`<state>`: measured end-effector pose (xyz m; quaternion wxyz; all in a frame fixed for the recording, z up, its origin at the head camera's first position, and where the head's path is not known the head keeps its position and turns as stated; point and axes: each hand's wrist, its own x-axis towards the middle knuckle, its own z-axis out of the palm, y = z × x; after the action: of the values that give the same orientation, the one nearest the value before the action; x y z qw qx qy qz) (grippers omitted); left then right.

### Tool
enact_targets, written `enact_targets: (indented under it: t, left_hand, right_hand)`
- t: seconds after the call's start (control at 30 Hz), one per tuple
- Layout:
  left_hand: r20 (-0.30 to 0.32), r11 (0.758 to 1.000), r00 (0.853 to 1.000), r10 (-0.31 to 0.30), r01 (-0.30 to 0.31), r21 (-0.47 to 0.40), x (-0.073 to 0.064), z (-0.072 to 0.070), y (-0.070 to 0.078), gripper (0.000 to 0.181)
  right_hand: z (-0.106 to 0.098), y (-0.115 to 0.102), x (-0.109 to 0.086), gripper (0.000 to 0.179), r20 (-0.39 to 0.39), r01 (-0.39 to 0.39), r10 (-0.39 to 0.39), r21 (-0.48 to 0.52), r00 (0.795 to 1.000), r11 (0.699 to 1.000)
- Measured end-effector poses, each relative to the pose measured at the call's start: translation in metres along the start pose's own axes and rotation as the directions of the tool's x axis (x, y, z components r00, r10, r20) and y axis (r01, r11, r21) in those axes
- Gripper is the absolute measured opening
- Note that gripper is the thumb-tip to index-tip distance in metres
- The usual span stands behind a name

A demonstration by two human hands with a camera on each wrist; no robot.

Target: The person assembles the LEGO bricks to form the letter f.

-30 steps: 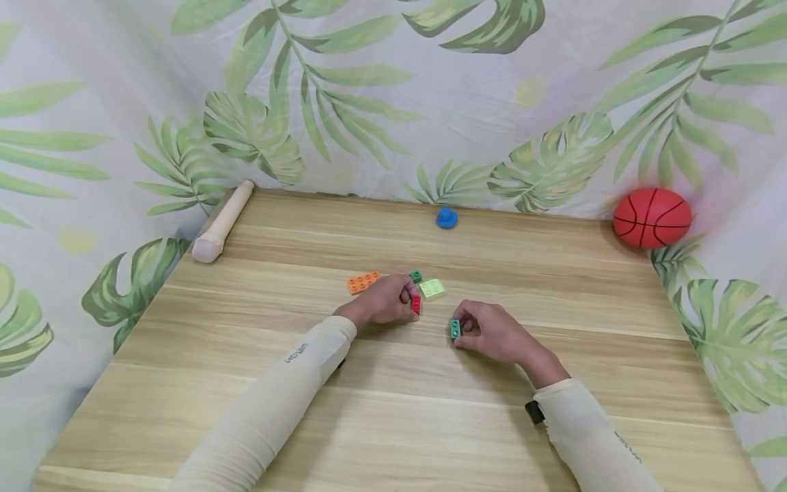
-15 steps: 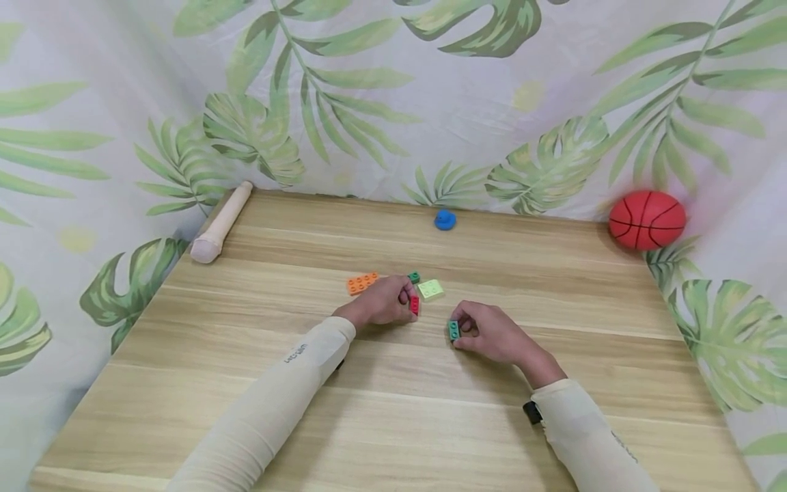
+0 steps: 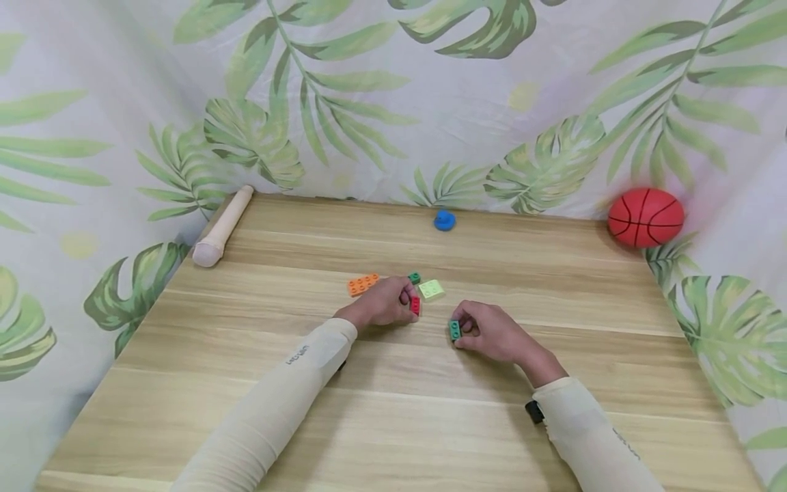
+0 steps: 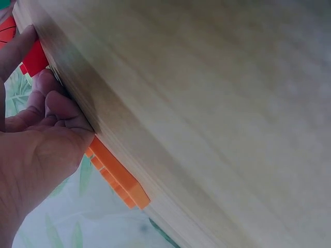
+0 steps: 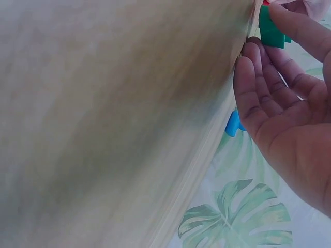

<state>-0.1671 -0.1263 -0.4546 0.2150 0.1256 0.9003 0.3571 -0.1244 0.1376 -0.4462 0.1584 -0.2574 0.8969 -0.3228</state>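
Note:
Between the thumb and fingers of my left hand [image 3: 384,301] a small red toy brick [image 3: 415,305] is pinched, low over the tabletop; the left wrist view shows the same red brick [image 4: 35,59]. My right hand [image 3: 492,331] pinches a green two-stud brick [image 3: 455,331], also seen as a green brick [image 5: 271,28] in the right wrist view. A gap separates the two held bricks. An orange brick [image 3: 363,283] lies just left of my left hand, partly behind it. Beyond the red brick sit a small dark green brick [image 3: 414,278] and a pale yellow-green brick [image 3: 432,290].
A blue rubber duck [image 3: 445,220] stands near the table's back edge. At the back right is a red toy basketball [image 3: 645,217]. A pale microphone-shaped object [image 3: 223,225] lies along the left edge. Leaf-patterned cloth [image 3: 356,89] hangs around the wooden table [image 3: 393,424].
Both hands keep their grip on the bricks and stay practically in place. The whole head view shifts slightly.

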Motion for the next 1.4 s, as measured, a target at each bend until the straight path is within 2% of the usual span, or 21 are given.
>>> enact_targets:
  t: [0.43, 0.77, 1.4]
  left_hand:
    - [-0.013, 1.000, 1.000, -0.001, 0.001, 0.007, 0.0012, 0.0012, -0.0016, 0.029]
    - [-0.010, 1.000, 1.000, -0.020, 0.020, 0.006, -0.0004, 0.0020, -0.0004, 0.029]
    - [-0.015, 1.000, 1.000, -0.004, 0.004, 0.002, 0.0009, 0.0027, -0.0014, 0.029]
  right_hand:
    - [0.0004, 0.0011, -0.0004, 0.025, 0.003, 0.014, -0.014, 0.019, 1.000, 1.000]
    - [0.0014, 0.0023, -0.0013, 0.024, 0.012, -0.017, 0.017, 0.032, 1.000, 0.999]
    - [0.0007, 0.0019, -0.0012, 0.024, 0.009, -0.017, 0.017, 0.021, 1.000, 1.000]
